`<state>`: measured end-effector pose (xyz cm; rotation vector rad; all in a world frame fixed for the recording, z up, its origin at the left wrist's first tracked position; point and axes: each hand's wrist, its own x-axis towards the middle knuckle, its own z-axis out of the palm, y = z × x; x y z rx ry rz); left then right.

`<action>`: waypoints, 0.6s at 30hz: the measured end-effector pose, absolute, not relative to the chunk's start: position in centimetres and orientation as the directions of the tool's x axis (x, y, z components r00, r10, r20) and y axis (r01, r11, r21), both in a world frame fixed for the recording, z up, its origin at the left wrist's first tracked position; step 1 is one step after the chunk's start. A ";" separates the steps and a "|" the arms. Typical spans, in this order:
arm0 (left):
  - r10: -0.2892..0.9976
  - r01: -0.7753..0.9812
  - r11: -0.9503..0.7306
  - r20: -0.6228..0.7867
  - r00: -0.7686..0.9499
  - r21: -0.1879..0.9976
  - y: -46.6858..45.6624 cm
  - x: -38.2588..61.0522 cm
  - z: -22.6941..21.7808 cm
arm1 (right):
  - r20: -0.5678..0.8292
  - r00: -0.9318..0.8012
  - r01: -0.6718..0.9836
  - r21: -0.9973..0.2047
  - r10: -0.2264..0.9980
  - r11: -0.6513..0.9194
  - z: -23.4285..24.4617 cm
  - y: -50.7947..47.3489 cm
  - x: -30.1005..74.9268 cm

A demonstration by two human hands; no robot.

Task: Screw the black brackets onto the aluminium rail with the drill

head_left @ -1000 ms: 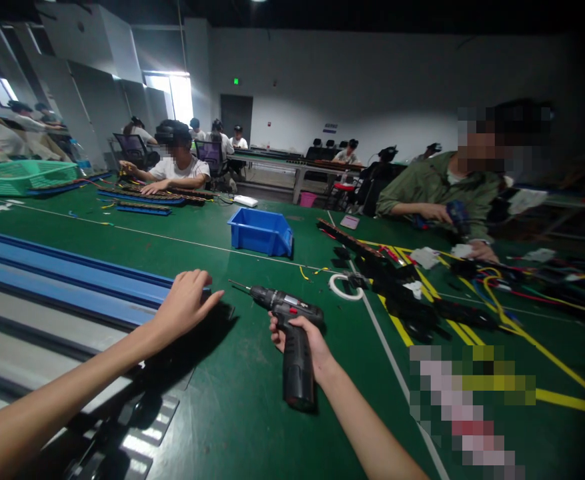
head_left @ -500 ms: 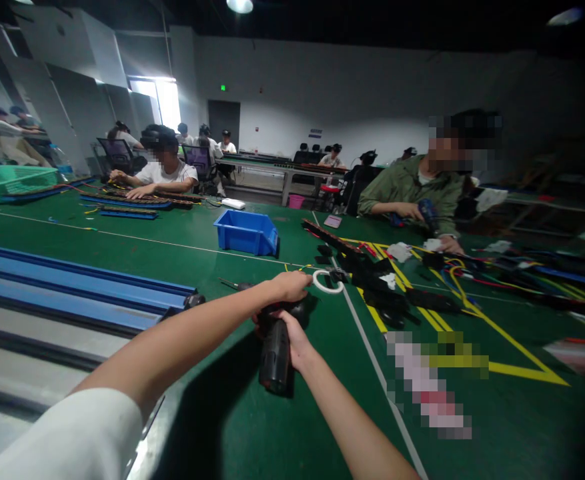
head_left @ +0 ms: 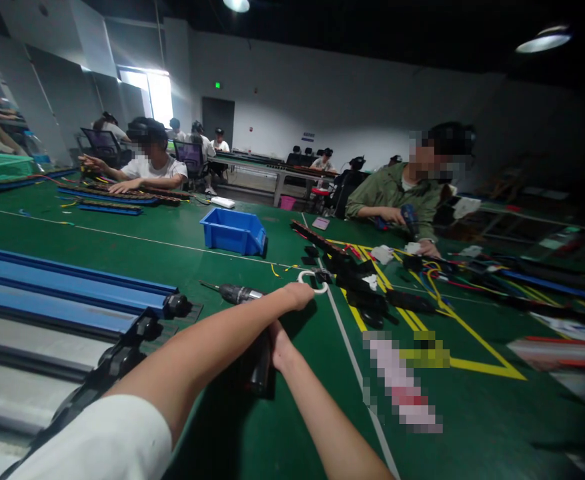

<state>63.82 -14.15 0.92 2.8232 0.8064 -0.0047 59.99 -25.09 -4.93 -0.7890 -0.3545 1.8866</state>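
A black cordless drill point(head_left: 245, 293) lies across the green table in front of me, its thin bit pointing left. My right hand point(head_left: 281, 347) wraps around the drill's grip from the right; the battery end shows just left of it. Reaching over the drill from the left, my left hand point(head_left: 299, 295) has its fingers curled down behind the drill's rear. Those fingers are mostly hidden, so what they grip does not show. Just beyond my left hand lies a white ring point(head_left: 321, 288) beside small black parts. My left forearm covers the drill's middle.
A blue bin point(head_left: 233, 233) stands ahead. Blue and grey metal profiles point(head_left: 72, 283) fill the left side. Black pieces point(head_left: 367, 293) and wires lie around yellow tape point(head_left: 472, 337) at right. A co-worker in green point(head_left: 389, 193) holds another drill; a second person point(head_left: 159, 167) works further left.
My view has turned slightly right, so the scene sits further left. The drill's chuck and front now show clear of my left forearm. My right hand has stayed on the grip.
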 end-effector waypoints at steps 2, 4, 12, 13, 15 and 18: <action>0.544 0.540 -0.821 -0.033 0.839 0.188 -13.8 62.9 1.9 | -0.364 -0.319 -0.690 -0.544 0.875 -0.478 -4.7 -24.9 60.0; 0.561 0.547 -0.816 0.028 0.827 0.188 -13.3 61.2 3.4 | -0.336 -0.379 -0.675 -0.537 0.863 -0.505 -4.5 -24.7 59.9; 0.655 0.419 -0.747 0.460 0.600 0.516 -13.6 43.4 6.8 | -0.279 -0.401 -0.685 -0.541 0.873 -0.488 -3.8 -25.0 59.6; 0.722 0.423 -0.680 0.450 0.525 0.599 -13.8 40.6 6.3 | -0.272 -0.397 -0.697 -0.532 0.877 -0.481 -3.7 -25.0 59.6; 0.848 0.377 -0.513 0.386 0.363 0.771 -14.3 35.4 5.2 | -0.239 -0.394 -0.710 -0.534 0.887 -0.460 -3.4 -25.3 59.4; 0.947 0.201 -0.301 0.268 0.175 0.932 -15.6 29.6 3.4 | -0.199 -0.382 -0.707 -0.566 0.902 -0.424 -3.0 -26.1 58.7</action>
